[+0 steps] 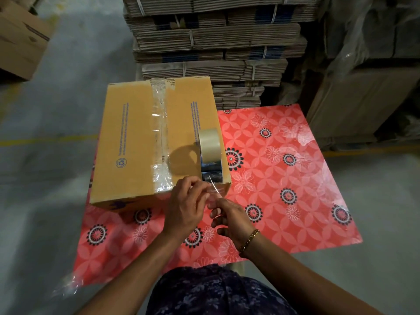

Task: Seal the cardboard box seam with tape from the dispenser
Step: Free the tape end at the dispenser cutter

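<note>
A closed brown cardboard box [134,137] lies on a red flowered table cover [284,178]. Clear tape [160,123] runs along its top seam from the far edge to the near edge. A tape dispenser [210,155] with a pale roll stands on the box's right near corner. A loose clear tape end [214,192] hangs from the dispenser's front. My left hand [187,208] pinches that tape end just in front of the box corner. My right hand [229,218], with a gold bracelet at the wrist, holds the same strip from the right, fingers curled on it.
Tall stacks of flattened, strapped cardboard [216,42] rise right behind the table. Plastic-wrapped cartons [368,76] stand at the right. Another brown box [20,37] sits on the grey floor at the far left. A yellow floor line [45,140] runs left of the table.
</note>
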Demonstrator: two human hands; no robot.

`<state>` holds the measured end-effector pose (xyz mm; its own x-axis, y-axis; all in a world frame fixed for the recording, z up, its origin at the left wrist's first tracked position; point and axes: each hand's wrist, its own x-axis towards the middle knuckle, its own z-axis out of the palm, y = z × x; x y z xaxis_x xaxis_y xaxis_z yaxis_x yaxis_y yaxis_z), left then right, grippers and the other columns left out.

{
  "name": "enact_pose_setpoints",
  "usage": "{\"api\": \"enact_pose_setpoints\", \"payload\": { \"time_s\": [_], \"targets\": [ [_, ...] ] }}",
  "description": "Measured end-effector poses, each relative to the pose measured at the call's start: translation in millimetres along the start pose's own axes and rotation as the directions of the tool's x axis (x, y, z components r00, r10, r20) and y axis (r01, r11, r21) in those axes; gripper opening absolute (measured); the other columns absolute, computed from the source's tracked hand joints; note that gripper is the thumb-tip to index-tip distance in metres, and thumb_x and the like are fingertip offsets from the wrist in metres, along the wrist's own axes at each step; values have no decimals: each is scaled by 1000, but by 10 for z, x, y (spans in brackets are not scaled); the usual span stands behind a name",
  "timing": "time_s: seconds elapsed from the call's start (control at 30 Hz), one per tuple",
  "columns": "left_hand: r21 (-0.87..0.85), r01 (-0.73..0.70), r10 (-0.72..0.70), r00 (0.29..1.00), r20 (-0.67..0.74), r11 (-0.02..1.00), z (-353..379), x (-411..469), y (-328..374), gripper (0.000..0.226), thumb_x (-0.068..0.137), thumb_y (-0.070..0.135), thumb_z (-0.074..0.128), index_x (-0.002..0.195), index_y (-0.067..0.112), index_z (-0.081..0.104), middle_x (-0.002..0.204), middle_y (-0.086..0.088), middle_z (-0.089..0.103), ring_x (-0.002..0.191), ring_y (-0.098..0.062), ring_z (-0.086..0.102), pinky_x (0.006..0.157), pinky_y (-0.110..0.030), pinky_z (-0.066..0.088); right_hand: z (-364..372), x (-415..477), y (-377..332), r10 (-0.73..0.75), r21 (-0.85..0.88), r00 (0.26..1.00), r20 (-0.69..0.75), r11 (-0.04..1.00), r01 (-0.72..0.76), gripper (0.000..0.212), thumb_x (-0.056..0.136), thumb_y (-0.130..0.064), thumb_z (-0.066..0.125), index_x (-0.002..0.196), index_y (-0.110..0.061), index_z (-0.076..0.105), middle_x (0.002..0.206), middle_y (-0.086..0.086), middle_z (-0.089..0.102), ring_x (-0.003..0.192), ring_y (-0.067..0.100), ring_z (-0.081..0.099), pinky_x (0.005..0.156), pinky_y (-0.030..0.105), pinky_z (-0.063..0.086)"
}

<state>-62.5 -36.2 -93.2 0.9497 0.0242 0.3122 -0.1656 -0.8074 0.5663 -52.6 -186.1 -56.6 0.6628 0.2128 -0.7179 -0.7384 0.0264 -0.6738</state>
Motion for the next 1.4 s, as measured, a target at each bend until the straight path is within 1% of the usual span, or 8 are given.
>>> {"api": "enact_pose_setpoints", "payload": {
  "time_s": [0.13, 0.33, 0.43, 0.53, 0.73, 0.83, 1.03, 1.4],
  "targets": [
    [-10, 16, -16, 1000, 7, 1000, -1, 34, -40, 7, 89, 18, 73, 95, 14, 73, 102, -1, 57, 97, -20, 56, 78, -38, 52, -13, -2, -3, -2, 1, 1000, 22, 1000, 2, 31, 96, -37, 56, 91, -10, 69, 69, 2, 60, 52, 14, 55, 49, 23, 38],
    [-29, 62, -61, 998, 29, 998, 13, 17, -76, 7, 90, 22, 67, 94, 19, 72, 98, 2, 52, 95, -20, 54, 74, -42, 51, -50, -13, -2, 121, -119, 958, 260, 989, -92, 68, 85, -79, 39, 91, -18, 66, 78, 1, 66, 64, 17, 62, 57, 26, 41],
    [-67, 82, -78, 996, 50, 994, -2, 18, -97, 3, 89, 18, 71, 91, 18, 70, 97, 2, 52, 95, -20, 55, 75, -42, 51, -161, -26, 90, -5, -172, 972, 235, 984, 47, 50, 91, -62, 53, 97, -14, 68, 84, 3, 69, 70, 19, 64, 60, 29, 46],
    [-103, 105, -98, 993, 67, 989, -18, 25, -90, 2, 89, 17, 72, 90, 17, 71, 97, 4, 53, 96, -18, 56, 77, -39, 52, -378, 41, 233, -322, -421, 945, 56, 851, 314, 10, 91, -26, 68, 98, -19, 65, 84, 1, 69, 64, 17, 64, 61, 37, 52],
    [-193, 146, -133, 988, 78, 970, -9, 19, -87, 2, 90, 18, 71, 91, 17, 71, 96, 3, 56, 92, -18, 60, 72, -42, 56, -559, 220, 143, -693, -755, 713, 110, 408, 513, 22, 88, -13, 68, 106, -24, 59, 99, -10, 60, 70, 10, 61, 62, 33, 53],
    [-231, 156, -142, 987, 79, 960, -6, 18, -82, 10, 90, 27, 66, 91, 18, 71, 97, 5, 57, 92, -17, 61, 71, -43, 56, -512, 316, 60, -722, -806, 668, 177, 283, 520, 20, 87, -16, 68, 103, -22, 57, 103, -6, 56, 72, 7, 60, 63, 39, 53],
    [-236, 169, -153, 985, 82, 957, -12, 21, -76, 18, 90, 39, 59, 90, 24, 68, 98, 11, 55, 90, -12, 62, 69, -43, 57, -469, 399, -36, -746, -808, 621, 242, 199, 554, 9, 88, -15, 65, 94, -18, 59, 96, -3, 56, 69, 10, 58, 60, 35, 51],
    [-278, 200, -182, 979, 89, 940, -31, -45, -115, 11, 92, 19, 71, 102, 21, 68, 103, 16, 57, 92, 1, 62, 75, -28, 59, -528, 420, -23, -719, -801, 648, 252, 221, 557, 9, 88, -16, 64, 94, -22, 60, 92, -7, 59, 69, 9, 59, 60, 36, 51]
  ]
}}
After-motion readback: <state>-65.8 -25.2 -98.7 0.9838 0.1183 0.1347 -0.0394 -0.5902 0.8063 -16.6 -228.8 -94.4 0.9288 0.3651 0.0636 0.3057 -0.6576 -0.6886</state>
